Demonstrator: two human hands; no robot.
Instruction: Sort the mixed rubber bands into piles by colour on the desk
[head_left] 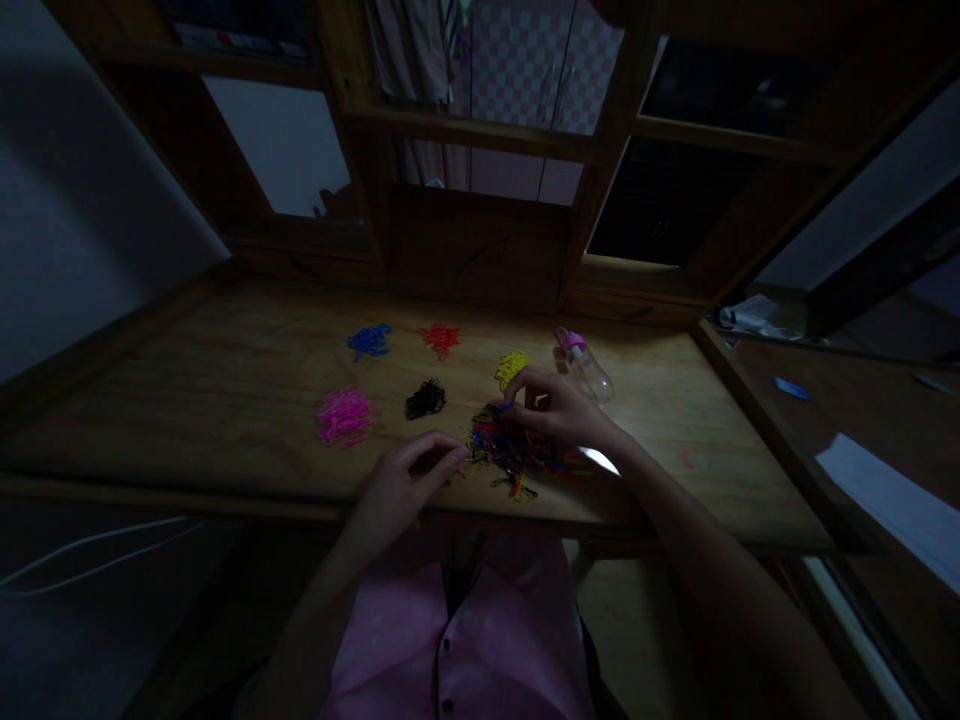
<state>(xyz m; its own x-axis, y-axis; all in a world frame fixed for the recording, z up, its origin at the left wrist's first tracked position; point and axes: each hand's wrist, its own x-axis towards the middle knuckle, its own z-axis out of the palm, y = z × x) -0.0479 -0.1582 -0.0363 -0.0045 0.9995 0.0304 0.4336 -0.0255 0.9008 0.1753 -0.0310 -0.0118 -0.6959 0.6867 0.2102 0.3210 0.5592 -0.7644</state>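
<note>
A mixed heap (pixel 525 445) of small, thin plastic pieces in red, blue, black and yellow lies near the table's front edge. Over its upper part, my right hand (pixel 559 405) is closed in a pinch, with a bit of blue at the fingertips. My left hand (pixel 412 480) pinches thumb and finger together by the heap's left edge; what is between them is too small to make out. Single-colour piles lie beyond: yellow (pixel 511 368), black (pixel 426 399), red (pixel 441 340), blue (pixel 370 341) and pink (pixel 344 416).
A clear bottle with a pink cap (pixel 574 341) lies on its side behind my right hand. The wooden table (pixel 225 400) backs onto a shelf unit (pixel 480 245). To the right, a white paper sheet (pixel 892 500) rests on another surface. The light is dim.
</note>
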